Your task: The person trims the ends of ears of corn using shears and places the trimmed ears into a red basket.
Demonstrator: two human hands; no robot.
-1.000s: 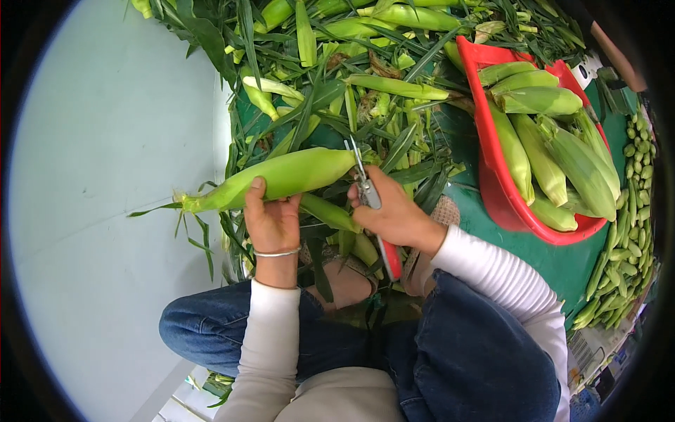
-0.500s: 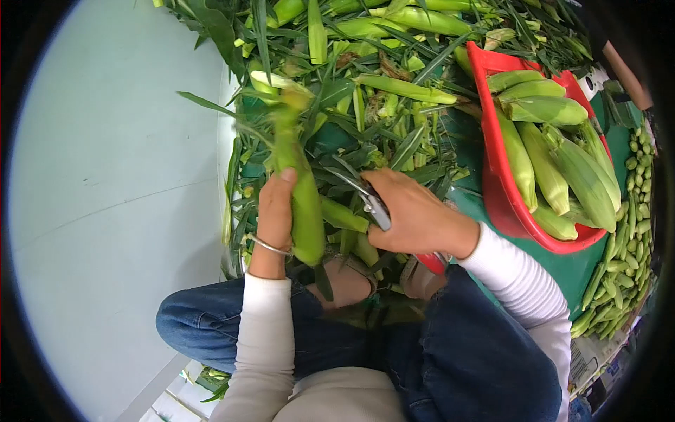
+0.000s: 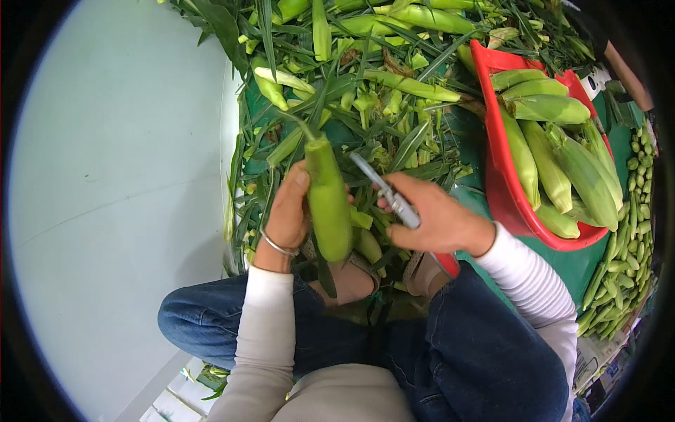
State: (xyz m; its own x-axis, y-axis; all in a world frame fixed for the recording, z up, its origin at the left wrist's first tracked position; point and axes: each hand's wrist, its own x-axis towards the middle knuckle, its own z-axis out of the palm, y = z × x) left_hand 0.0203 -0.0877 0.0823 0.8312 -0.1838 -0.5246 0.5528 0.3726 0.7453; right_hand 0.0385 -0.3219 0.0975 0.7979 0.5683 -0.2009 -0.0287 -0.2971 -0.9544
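My left hand point(image 3: 287, 214) is wrapped round an ear of corn point(image 3: 331, 221) in its green husk, held upright over my lap with its narrow stem end pointing away from me. To its right, my right hand point(image 3: 443, 216) grips a grey metal cutting tool point(image 3: 397, 200) that looks like pruning shears; a red part shows below the wrist. The tool's tip is apart from the corn. Beyond both hands lies a heap of cut husks and leaves point(image 3: 394, 105), with whole ears of corn point(image 3: 429, 19) at its far side.
On my right stands a red plastic basket point(image 3: 500, 200) holding several husked-in ears of corn point(image 3: 573, 172). Past it lie many green pods point(image 3: 622, 281). A pale wall or panel point(image 3: 126, 176) bounds my left side. Another person's arm point(image 3: 628, 76) shows at the far right.
The ear of corn has moved to the right, nearer the cutting tool, and its stem end now shows cut back to a thin leafy strip. My right hand has shifted slightly right.
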